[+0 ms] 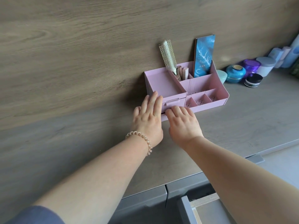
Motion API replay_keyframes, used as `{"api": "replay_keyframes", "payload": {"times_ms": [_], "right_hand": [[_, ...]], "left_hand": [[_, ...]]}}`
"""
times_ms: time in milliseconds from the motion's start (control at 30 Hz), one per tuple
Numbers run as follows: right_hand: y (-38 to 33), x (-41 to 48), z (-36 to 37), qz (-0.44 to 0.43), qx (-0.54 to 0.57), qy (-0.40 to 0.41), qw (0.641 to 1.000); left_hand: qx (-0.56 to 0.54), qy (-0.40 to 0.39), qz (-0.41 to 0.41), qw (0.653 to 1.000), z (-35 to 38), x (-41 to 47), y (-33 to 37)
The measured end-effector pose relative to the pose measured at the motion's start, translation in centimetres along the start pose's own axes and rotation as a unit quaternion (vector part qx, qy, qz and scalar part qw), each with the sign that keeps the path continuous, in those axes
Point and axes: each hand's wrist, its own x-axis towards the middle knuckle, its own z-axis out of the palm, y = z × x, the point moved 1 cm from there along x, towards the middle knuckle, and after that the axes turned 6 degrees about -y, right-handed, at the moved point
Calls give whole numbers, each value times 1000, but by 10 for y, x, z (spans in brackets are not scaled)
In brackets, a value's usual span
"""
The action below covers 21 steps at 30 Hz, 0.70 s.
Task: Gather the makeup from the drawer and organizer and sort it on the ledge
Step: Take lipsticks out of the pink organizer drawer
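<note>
**Head view: both hands at the pink organizer**

I am reaching with both arms to the pink organizer (225,93), which is standing on the counter (242,117) with its back against the wooden wall. My left hand (148,115) is lying flat, fingers straight and close together, and is pressing on the front left corner of the organizer. My right hand (182,125) is sitting just beside it, and its fingers are curling over the front of the lower drawer (164,118) of the organizer. This drawer is standing a little out, and a dark gap is showing above it.

In the back compartments a round brush (168,56), some pencils (184,72) and a blue palette (204,57) are standing upright. To the right of the organizer, jars are standing along the wall, among them a teal jar (235,73) and a black jar (253,80). A spiral hair tie (142,135) is sitting on my left wrist. Below the counter edge, a cabinet drawer (203,206) is standing open.
</note>
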Motion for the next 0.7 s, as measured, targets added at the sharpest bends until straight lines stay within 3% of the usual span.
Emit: {"api": "replay_keyframes", "payload": {"times_ms": [267, 700], "right_hand": [[-8, -18, 7, 46, 18, 28, 998], [8, -40, -15, 15, 23, 31, 999]], "left_hand": [[-6, -29, 5, 1000, -3, 0, -3], [-90, -26, -17, 995, -12, -2, 0]]}}
